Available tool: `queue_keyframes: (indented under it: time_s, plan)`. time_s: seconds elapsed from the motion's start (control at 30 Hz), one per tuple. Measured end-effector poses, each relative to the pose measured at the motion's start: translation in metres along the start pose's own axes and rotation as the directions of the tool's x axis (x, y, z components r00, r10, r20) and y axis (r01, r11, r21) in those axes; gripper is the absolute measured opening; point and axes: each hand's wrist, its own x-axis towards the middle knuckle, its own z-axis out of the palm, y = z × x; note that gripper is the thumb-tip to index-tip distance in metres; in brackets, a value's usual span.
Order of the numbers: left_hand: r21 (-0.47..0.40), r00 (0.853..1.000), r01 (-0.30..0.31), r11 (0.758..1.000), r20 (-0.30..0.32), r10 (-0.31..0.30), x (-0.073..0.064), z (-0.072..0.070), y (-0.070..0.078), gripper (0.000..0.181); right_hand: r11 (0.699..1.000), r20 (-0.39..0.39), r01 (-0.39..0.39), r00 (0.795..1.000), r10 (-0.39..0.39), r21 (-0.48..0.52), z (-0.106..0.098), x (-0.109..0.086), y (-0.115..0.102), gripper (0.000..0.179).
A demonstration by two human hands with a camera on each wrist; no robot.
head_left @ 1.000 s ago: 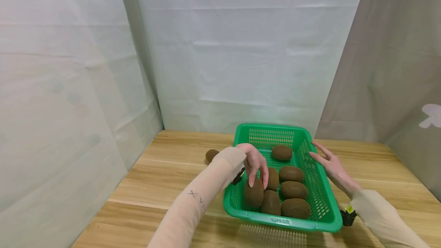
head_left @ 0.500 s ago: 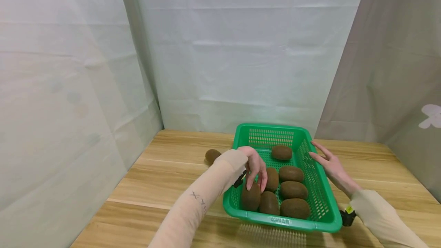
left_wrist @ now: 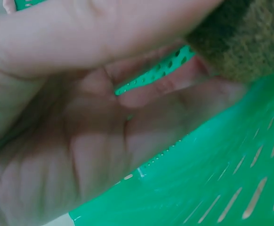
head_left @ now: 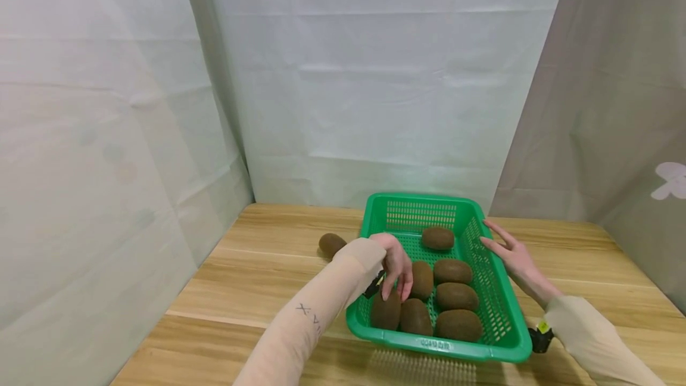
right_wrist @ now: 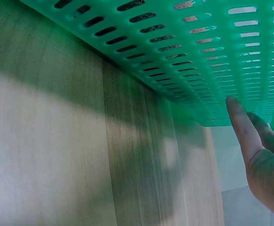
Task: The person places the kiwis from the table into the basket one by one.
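Note:
A brown kiwifruit [head_left: 386, 313] stands in the front left corner of the green plastic basket [head_left: 436, 345]. My left hand [head_left: 395, 267] reaches down from above and pinches its upper end between thumb and fingers. The left wrist view shows the fuzzy end of that kiwifruit [left_wrist: 250, 40] at the fingertips, most of it cut off. Beside it in the basket lie several more kiwifruits [head_left: 458, 297], and a lone one [head_left: 437, 238] sits near the back. With nearly straight fingers, my right hand [head_left: 517, 258] touches the basket's right rim from outside; in the right wrist view its fingers [right_wrist: 243, 127] lie along the slotted wall.
One kiwifruit [head_left: 331, 245] lies on the wooden table [head_left: 257, 267] to the left of the basket, partly behind the left sleeve [head_left: 316, 308]. Pale cloth sheets [head_left: 370, 94] hang behind the table and at both sides.
My left hand has moved slightly left and towards the front with the kiwifruit, into the corner. The neighbouring front kiwifruit has shifted a little left. The right hand has stayed still.

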Motion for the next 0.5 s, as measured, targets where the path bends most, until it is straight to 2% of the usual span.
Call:
queue_keyframes:
  time_s: [0.13,0.33,0.5]
  plan:
    - [-0.045,1.0,-0.008,0.999,-0.021,0.007,-0.001,0.0,-0.001,0.036,1.0,0.005,0.008,1.0,-0.008,-0.01,0.0,0.001,0.0,0.064]
    - [-0.153,0.998,0.007,0.988,-0.055,-0.016,-0.005,0.001,0.001,0.041,0.999,0.008,0.009,1.0,-0.009,-0.041,0.0,0.001,-0.001,0.065]
    - [-0.159,0.993,0.004,0.987,-0.119,-0.023,-0.014,0.001,0.005,0.04,0.998,0.009,0.019,1.0,-0.019,-0.061,0.0,-0.002,0.0,0.065]
